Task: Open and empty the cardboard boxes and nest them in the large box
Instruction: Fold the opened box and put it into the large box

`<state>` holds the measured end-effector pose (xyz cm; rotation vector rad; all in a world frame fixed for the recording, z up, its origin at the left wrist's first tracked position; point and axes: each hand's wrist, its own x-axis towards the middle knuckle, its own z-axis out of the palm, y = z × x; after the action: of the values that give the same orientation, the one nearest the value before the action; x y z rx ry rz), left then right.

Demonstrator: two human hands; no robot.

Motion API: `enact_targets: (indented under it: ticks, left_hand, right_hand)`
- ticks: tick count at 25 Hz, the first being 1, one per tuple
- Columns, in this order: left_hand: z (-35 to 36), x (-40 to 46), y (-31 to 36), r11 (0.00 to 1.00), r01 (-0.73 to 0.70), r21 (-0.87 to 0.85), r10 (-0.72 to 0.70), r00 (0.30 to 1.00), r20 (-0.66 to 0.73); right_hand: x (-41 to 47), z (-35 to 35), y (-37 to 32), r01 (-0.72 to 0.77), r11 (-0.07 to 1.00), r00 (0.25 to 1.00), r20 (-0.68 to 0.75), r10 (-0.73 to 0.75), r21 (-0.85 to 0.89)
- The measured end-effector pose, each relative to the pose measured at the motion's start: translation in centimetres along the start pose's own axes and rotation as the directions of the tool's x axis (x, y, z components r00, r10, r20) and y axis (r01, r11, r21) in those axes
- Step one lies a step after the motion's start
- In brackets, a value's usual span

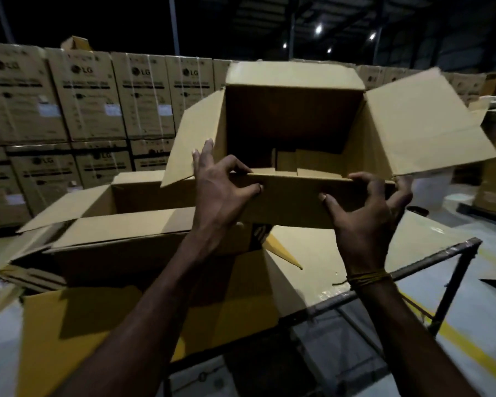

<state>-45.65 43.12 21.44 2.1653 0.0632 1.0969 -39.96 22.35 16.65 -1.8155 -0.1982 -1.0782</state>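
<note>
Head view: open box held over the table

Stacked printed brown cartons (pixel 92 96) fill the background. An open brown cardboard box (pixel 292 156) is held above the table's (pixel 341 253) far edge; left hand (pixel 221 193) and right hand (pixel 367 222) grip its near wall.

Your desk (pixel 384 277) has a dark metal frame and a pale, glossy top. On it sits the large box (pixel 143 224), flaps open, toward the left.

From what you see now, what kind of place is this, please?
Most likely a warehouse or storage hall. Behind the open box that both hands hold stand long stacked rows of identical printed cartons, under a high dark roof with ceiling lights. The floor carries painted yellow lines.
</note>
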Motion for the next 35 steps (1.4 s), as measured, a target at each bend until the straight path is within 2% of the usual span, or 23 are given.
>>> enact_targets:
  ticks: [2, 5, 9, 15, 18, 23, 25, 28, 31, 33, 35]
  left_hand:
    - [-9.1, 4.0, -8.1, 1.000, -0.003, 0.020, 0.004, 0.998, -0.062]
    - [-13.7, 7.5, -12.0, 0.996, -0.008, 0.086, 0.018, 0.993, -0.118]
    - [-14.7, 9.0, -14.6, 0.985, 0.046, 0.167, -0.028, 0.993, -0.113]
    - [-16.5, 10.3, -21.0, 0.942, 0.222, 0.251, -0.216, 0.975, -0.055]
    - [-16.5, 10.6, -23.3, 0.921, 0.318, 0.225, -0.321, 0.947, -0.023]
    - [-17.2, 11.4, -24.1, 0.923, 0.319, 0.216, -0.333, 0.942, 0.031]
    - [-17.3, 11.7, -24.4, 0.906, 0.305, 0.293, -0.336, 0.940, 0.061]
    - [-17.0, 11.7, -25.9, 0.864, 0.363, 0.350, -0.442, 0.879, 0.179]
    - [-16.2, 10.3, -27.7, 0.810, 0.458, 0.366, -0.575, 0.744, 0.341]
    - [-15.5, 9.5, -28.5, 0.788, 0.455, 0.414, -0.611, 0.654, 0.445]
    - [-14.9, 9.4, -28.8, 0.782, 0.419, 0.461, -0.618, 0.616, 0.488]
  right_hand:
    - [-2.7, 9.4, -7.8, 0.061, 0.998, 0.998, 0.011, -0.061, 0.029]
    - [-2.3, 14.7, -12.6, 0.105, 0.993, 0.993, 0.047, -0.108, 0.055]
    - [-1.6, 18.4, -13.4, 0.106, 0.994, 0.983, 0.145, -0.108, 0.024]
    - [-3.6, 25.0, -14.0, 0.037, 0.999, 0.933, 0.360, -0.023, -0.032]
    - [-3.9, 27.3, -14.1, 0.049, 0.994, 0.902, 0.432, -0.003, -0.097]
    - [-2.2, 29.7, -14.8, 0.036, 0.983, 0.831, 0.552, 0.070, -0.179]
    - [-2.7, 30.4, -14.1, 0.001, 0.982, 0.773, 0.623, 0.118, -0.187]
    - [-4.4, 30.9, -12.6, 0.014, 0.966, 0.715, 0.678, 0.170, -0.257]
    - [-5.1, 31.0, -11.9, 0.009, 0.945, 0.659, 0.713, 0.240, -0.327]
    - [-5.5, 31.0, -11.1, 0.043, 0.923, 0.583, 0.760, 0.287, -0.382]
    - [-5.9, 30.8, -10.3, 0.116, 0.891, 0.526, 0.788, 0.320, -0.439]
